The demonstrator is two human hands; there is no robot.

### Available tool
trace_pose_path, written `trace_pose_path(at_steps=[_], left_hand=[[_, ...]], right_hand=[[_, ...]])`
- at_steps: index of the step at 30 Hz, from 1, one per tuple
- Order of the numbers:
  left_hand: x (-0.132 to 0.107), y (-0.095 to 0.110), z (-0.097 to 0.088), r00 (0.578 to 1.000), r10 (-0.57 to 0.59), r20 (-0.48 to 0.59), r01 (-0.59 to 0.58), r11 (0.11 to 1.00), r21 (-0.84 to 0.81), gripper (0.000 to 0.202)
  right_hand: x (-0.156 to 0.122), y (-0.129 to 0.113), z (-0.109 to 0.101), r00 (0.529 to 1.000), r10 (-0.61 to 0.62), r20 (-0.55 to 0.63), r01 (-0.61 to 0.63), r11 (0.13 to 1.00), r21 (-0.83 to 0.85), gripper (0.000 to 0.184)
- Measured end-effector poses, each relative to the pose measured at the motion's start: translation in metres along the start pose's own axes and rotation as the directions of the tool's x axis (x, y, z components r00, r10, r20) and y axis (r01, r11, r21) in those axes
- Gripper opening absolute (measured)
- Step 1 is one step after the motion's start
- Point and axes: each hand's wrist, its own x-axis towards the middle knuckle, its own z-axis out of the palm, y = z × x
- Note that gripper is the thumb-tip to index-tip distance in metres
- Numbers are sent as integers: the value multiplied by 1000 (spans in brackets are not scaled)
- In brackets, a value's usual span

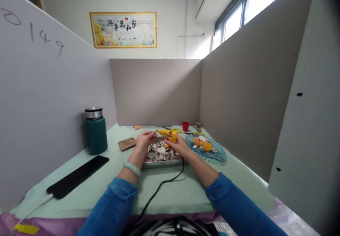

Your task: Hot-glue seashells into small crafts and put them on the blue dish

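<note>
Glue gun (169, 134), yellow, is clamped in the right hand (180, 145) and held just above the far edge of the metal tray (162, 163), nozzle pointed left. Left hand (145, 142) is raised at the nozzle tip, thumb and fingertips pinched together; whether anything is held between them cannot be told, too small. Tray is set mid-bench and filled with seashells (160, 152). Black cord (162, 184) is run from the gun across the green bench (180, 197) to the near edge. Blue glass dish (220, 157) with more shells is placed just right of the tray, by the right edge. Green flask (95, 131) is stood at the left edge, black phone (78, 175) laid nearer the front. Red cup (185, 126) and yellow-handled scissors (175, 129) are seen along the far edge.
</note>
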Motion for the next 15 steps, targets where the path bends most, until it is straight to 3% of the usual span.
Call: trace_pose_path(at_steps=[9,15], left_hand=[[-1,2,0,998,-64,23,65,997,-41,15],[-1,1,2,999,-22,30,23,999,-25,18]], right_hand=[[-3,-7,0,999,-53,-5,53,996,-65,29],[-6,-9,0,998,-56,-2,56,998,-38,28]])
